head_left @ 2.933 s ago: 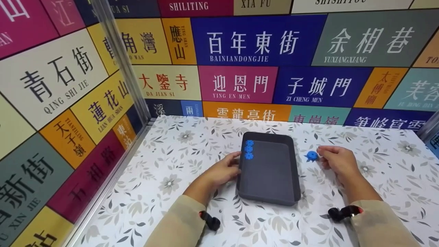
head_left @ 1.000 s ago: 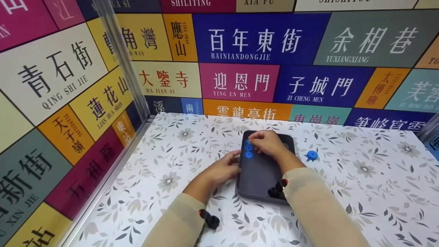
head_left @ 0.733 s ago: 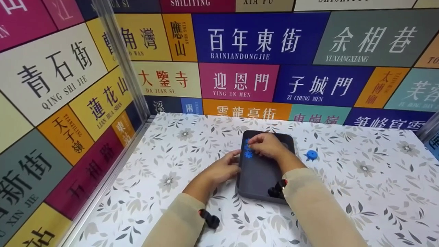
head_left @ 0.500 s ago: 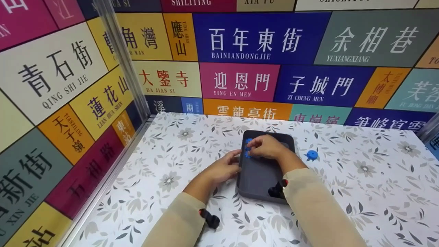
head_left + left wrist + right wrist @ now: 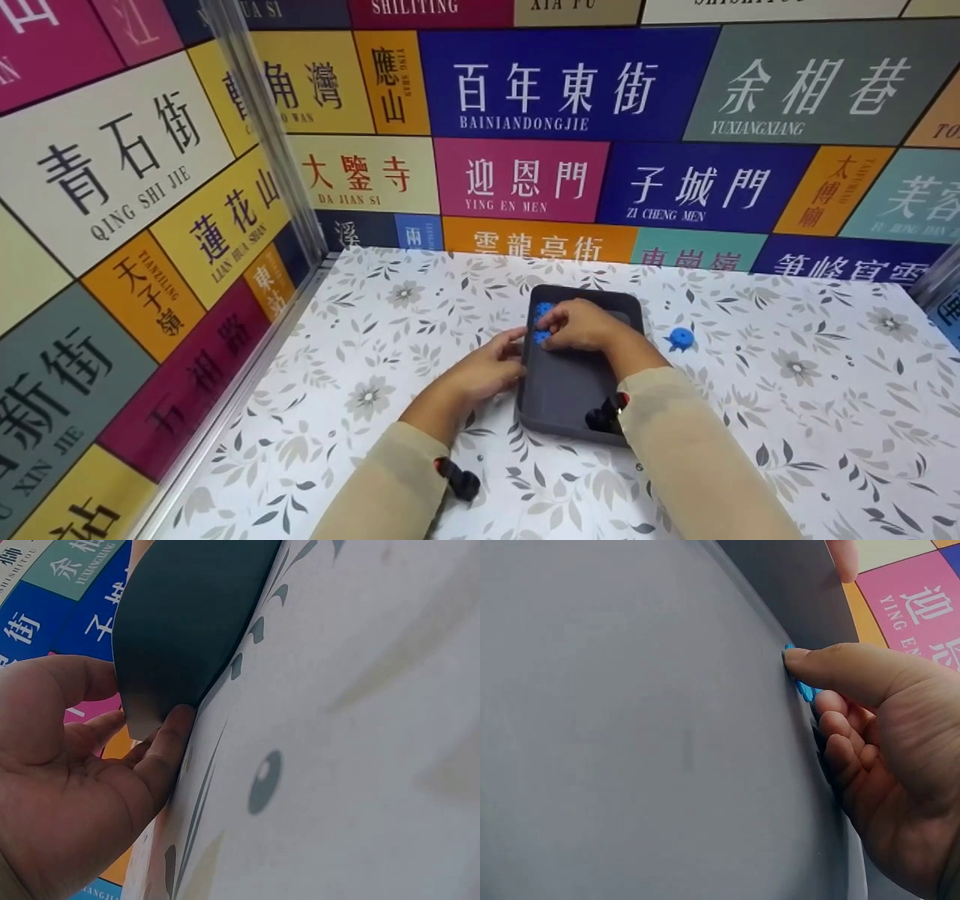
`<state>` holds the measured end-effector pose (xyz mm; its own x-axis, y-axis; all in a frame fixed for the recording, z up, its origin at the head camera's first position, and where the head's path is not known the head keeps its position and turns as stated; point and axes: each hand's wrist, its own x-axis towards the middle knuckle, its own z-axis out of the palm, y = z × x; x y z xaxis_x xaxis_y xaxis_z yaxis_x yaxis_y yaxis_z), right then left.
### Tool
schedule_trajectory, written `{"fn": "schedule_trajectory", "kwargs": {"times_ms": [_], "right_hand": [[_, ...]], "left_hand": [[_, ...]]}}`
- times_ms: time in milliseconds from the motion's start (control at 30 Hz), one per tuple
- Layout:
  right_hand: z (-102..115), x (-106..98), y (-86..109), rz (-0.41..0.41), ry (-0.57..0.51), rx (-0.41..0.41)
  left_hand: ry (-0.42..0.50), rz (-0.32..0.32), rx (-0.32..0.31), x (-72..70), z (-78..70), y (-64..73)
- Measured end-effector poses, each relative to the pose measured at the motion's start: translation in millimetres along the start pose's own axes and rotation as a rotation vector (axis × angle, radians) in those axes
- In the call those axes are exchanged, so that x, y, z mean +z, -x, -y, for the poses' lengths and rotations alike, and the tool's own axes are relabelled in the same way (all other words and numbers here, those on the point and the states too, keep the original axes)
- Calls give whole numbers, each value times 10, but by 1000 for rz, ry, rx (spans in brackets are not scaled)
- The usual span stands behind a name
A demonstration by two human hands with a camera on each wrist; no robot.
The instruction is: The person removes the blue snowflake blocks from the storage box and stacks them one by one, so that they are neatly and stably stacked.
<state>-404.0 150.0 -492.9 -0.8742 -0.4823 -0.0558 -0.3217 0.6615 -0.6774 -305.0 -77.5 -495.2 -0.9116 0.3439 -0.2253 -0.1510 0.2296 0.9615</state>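
A dark grey tray (image 5: 566, 405) lies on the table. Against its left wall, small blue gear-shaped pieces (image 5: 543, 308) form a row, partly hidden by my right hand (image 5: 589, 326). That hand reaches into the tray, its thumb and index finger at a blue piece (image 5: 804, 688) beside the wall; the other fingers curl under. My left hand (image 5: 484, 371) is outside the tray at its left side, and in the left wrist view its fingertips (image 5: 180, 720) touch the wall's outer face. Right of the tray lies another blue piece (image 5: 681, 338).
The table is covered by a white leaf-and-flower cloth (image 5: 750, 435). Behind it stands a wall of coloured street-name panels (image 5: 525, 180), with a second panelled wall (image 5: 135, 225) on the left. A dark device (image 5: 459, 480) is strapped at each wrist.
My right hand has gone from beside the loose blue piece on the table into the tray, then slid slightly nearer along the row. The left hand keeps its place at the tray.
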Motion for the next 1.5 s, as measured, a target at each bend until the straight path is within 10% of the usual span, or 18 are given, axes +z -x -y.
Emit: {"fn": "schedule_trajectory", "kwargs": {"times_ms": [633, 1500], "right_hand": [[11, -9, -10, 23, 22, 17], [15, -14, 22, -140, -246, 57]], "left_hand": [[74, 28, 24, 10, 11, 14], [42, -3, -5, 9, 5, 5]]}}
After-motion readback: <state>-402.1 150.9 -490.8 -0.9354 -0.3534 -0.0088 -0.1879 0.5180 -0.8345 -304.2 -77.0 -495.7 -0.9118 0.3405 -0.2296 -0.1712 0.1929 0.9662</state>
